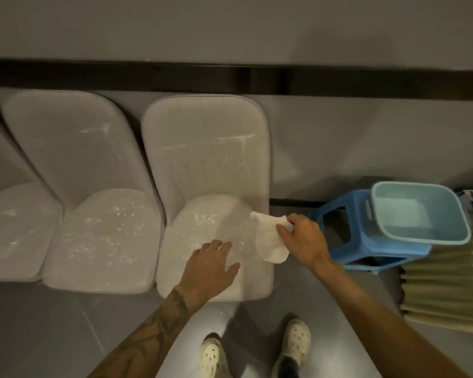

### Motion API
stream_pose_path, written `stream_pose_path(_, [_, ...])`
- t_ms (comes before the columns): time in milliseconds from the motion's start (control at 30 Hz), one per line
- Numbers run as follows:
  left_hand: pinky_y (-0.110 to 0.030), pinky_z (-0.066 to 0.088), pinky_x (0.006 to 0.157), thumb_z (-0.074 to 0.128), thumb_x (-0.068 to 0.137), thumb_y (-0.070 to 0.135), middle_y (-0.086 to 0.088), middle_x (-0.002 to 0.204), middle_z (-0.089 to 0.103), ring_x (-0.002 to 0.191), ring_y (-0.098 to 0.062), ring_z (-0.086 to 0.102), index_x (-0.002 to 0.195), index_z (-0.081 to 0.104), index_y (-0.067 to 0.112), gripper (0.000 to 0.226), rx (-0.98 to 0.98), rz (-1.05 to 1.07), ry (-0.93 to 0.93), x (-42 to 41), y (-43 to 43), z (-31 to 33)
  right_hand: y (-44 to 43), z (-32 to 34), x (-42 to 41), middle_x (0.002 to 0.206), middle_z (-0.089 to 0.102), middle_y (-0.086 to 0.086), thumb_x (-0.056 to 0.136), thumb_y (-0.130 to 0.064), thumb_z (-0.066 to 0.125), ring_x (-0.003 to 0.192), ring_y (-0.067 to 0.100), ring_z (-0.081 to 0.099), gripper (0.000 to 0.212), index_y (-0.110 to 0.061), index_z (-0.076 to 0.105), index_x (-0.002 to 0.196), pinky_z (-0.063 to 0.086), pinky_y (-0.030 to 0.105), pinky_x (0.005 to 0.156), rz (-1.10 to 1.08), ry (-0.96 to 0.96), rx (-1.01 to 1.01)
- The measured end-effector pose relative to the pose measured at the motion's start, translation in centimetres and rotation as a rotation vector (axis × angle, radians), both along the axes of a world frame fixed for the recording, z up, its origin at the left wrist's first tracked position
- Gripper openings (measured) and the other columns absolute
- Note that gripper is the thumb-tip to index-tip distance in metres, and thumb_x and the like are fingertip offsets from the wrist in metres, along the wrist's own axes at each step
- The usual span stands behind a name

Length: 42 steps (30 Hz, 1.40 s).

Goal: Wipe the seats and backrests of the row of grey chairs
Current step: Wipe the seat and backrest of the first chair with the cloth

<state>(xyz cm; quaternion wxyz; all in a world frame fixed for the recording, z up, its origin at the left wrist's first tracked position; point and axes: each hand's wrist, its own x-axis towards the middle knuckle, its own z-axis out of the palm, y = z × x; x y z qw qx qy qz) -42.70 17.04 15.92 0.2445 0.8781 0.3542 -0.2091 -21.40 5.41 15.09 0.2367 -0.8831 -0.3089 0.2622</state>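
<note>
The right hand (302, 237) pinches a white cloth (269, 241) over the right edge of the rightmost grey chair (205, 148) (its seat speckled, perhaps with droplets). The left hand (210, 264) lies flat on that seat, fingers spread. Just right, a blue stool (358, 241) carries a pale basin (391, 211).

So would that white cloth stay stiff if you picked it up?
Probably floppy: the white cloth droops in folds from the right hand pinching its upper edge. Likely light too, since a pinch alone carries it. Whether it is damp, I cannot tell.
</note>
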Motion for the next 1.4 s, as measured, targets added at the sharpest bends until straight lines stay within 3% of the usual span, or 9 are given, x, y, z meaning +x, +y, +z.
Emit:
stream_pose_path(233, [-0.035,0.032,0.121,0.045,0.106,0.058,0.002,0.164,0.039,0.148,-0.020,0.038,0.163,0.032,0.025,0.067,0.001,0.000,0.013,-3.5,5.1,-3.5,5.8,-4.3,-3.3,0.124,0.065,0.009,0.097,-0.037,0.061,0.108,0.029,0.063,0.038,-0.010,0.064,0.124,0.050,0.033,0.086,-0.078,0.046,0.003])
stream_pose_path(500, [-0.034,0.029,0.123,0.041,0.105,0.062,0.006,0.167,0.036,0.151,-0.017,0.037,0.164,0.030,0.029,0.068,0.008,0.019,0.037,-4.1,9.4,-10.5,10.2,-11.1,-2.3,0.114,0.067,0.010,0.100,-0.029,0.061,0.096,0.020,0.064,0.027,-0.007,0.066,0.114,0.052,0.020,0.068,-0.259,0.112,0.124])
stream_pose_path(667, [-0.033,0.030,0.124,0.042,0.105,0.061,0.010,0.164,0.039,0.149,-0.014,0.041,0.162,0.032,0.031,0.065,-0.013,0.021,0.041,-4.2,11.1,-16.7,9.2,-18.6,-4.6,0.116,0.070,0.011,0.101,-0.025,0.058,0.108,0.029,0.067,0.025,-0.005,0.069,0.114,0.050,0.020,0.078,-0.343,0.210,-0.015])
stream_pose_path(733, [-0.032,0.032,0.123,0.043,0.105,0.060,0.012,0.161,0.042,0.145,-0.013,0.044,0.160,0.035,0.033,0.061,-0.013,0.013,0.035,-4.6,11.7,-19.3,8.1,-21.4,-5.8,0.118,0.070,0.010,0.102,-0.024,0.057,0.107,0.028,0.067,0.024,-0.008,0.070,0.114,0.053,0.028,0.086,-0.373,0.195,-0.049])
stream_pose_path(900, [-0.031,0.032,0.120,0.043,0.106,0.057,0.011,0.157,0.045,0.142,-0.013,0.045,0.156,0.040,0.031,0.056,-0.007,-0.023,0.008,-6.3,13.6,-25.0,7.4,-26.3,-6.9,0.116,0.065,0.004,0.100,-0.026,0.059,0.100,0.022,0.066,0.019,-0.015,0.067,0.114,0.059,0.034,0.085,-0.289,-0.012,0.003])
stream_pose_path(1067, [-0.036,0.042,0.109,0.042,0.102,0.054,0.003,0.145,0.053,0.130,-0.021,0.052,0.146,0.048,0.025,0.053,0.083,-0.173,-0.011,-8.5,17.1,-29.0,9.4,-30.1,-5.6,0.139,0.051,0.003,0.100,-0.039,0.055,0.123,0.024,0.051,0.038,-0.020,0.055,0.133,0.042,0.040,0.107,0.020,-0.247,-0.044])
stream_pose_path(1167, [-0.040,0.036,0.119,0.034,0.099,0.059,-0.001,0.157,0.045,0.142,-0.025,0.045,0.155,0.043,0.022,0.068,0.132,-0.217,-0.061,-9.2,19.7,-31.6,10.1,-32.7,-5.2,0.153,0.040,0.001,0.104,-0.051,0.039,0.138,0.022,0.039,0.052,-0.022,0.041,0.147,0.031,0.040,0.116,0.180,-0.300,-0.137])
stream_pose_path(1300, [-0.041,0.012,0.131,0.019,0.105,0.066,-0.001,0.174,0.020,0.159,-0.023,0.020,0.168,0.018,0.027,0.075,0.248,-0.226,-0.095,-9.9,22.1,-34.8,10.1,-36.2,-5.8,0.165,0.022,-0.001,0.107,-0.051,0.026,0.152,0.018,0.020,0.057,-0.024,0.025,0.158,0.015,0.037,0.124,0.176,-0.328,-0.138])
stream_pose_path(1400, [-0.045,0.021,0.128,0.012,0.102,0.068,-0.007,0.168,0.033,0.153,-0.028,0.034,0.165,0.031,0.021,0.080,0.331,-0.277,-0.172,-10.0,23.0,-36.3,10.3,-37.9,-5.4,0.166,0.023,-0.002,0.108,-0.046,0.026,0.152,0.018,0.020,0.055,-0.023,0.026,0.158,0.015,0.037,0.126,0.158,-0.414,-0.086])
